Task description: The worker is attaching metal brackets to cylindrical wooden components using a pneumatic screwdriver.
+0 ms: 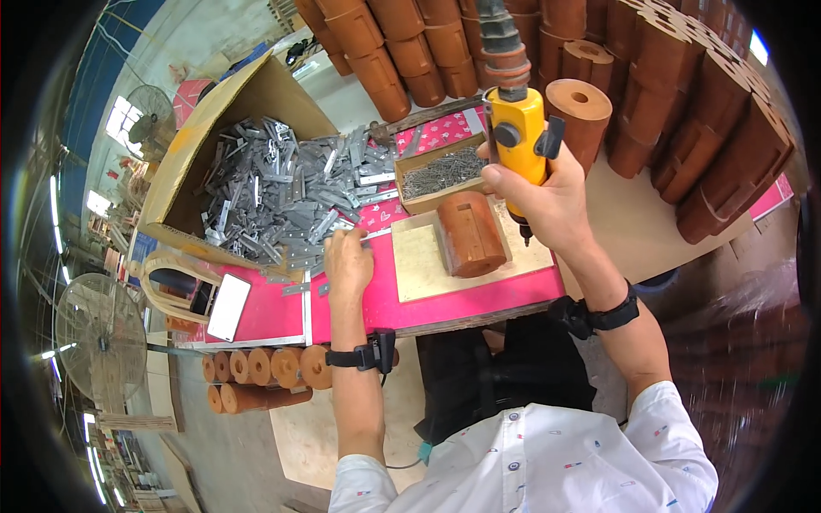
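Observation:
My right hand [547, 201] grips a yellow powered screwdriver [517, 141] that hangs from a coiled hose, its tip pointing down just right of a brown wooden cylinder block [469, 232]. The block lies on a pale wooden board [423, 265] on the pink table [359, 303]. My left hand [346, 256] rests palm down at the edge of a pile of grey metal brackets [282, 192], fingers touching one of them. A small cardboard tray of screws [440, 173] sits behind the block.
An open cardboard box [214, 128] spills the brackets at the left. Stacks of brown wooden cylinders [667, 94] fill the back and right. A white phone [228, 306] lies at the table's left end. More cylinders [265, 368] lie below the table, a fan [98, 342] stands far left.

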